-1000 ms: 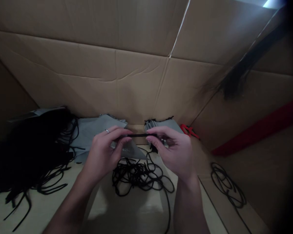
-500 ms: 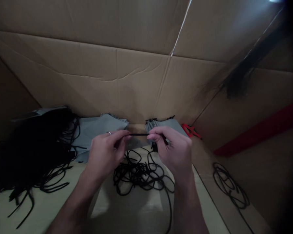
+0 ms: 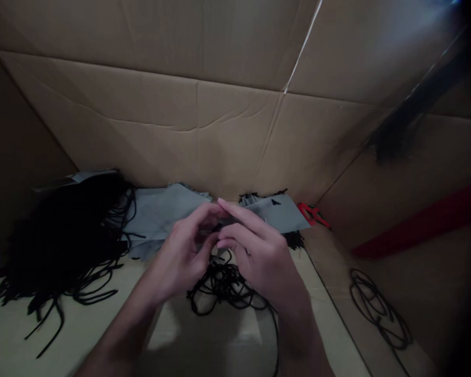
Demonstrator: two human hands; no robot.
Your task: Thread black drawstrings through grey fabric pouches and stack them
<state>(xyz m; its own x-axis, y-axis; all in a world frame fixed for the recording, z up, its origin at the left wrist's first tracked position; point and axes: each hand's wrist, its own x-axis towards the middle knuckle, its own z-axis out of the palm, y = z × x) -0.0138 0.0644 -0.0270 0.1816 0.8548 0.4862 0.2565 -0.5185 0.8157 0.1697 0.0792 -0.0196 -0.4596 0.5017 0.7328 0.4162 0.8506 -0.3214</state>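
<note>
Short dark strand (image 3: 216, 229), probably cord, is glimpsed between the fingertips of the left hand (image 3: 184, 246) and the right hand (image 3: 259, 248), above the table (image 3: 204, 348); most of it is screened by the fingers. Both hands are held close together, fingers bent; whether the strand is pinched or only loosely enclosed by either cannot be told. Judged from this, it could be dropped if too little is caught at the tips, and an end could be misplaced, being hidden from view. Snagging is also possible: a black cord tangle (image 3: 227, 285) is seen just below, and its loops could be caught by a lowered hand. Relative to the grip, the visible bit is placed near the tips; its ends are not shown. Beyond, grey sheets (image 3: 153, 209) are laid in an overlapping pile, flanked by a black heap (image 3: 58, 235) at left. At right, a second grey stack (image 3: 288, 212) and a red-handled tool (image 3: 314, 215) are noted.
</note>
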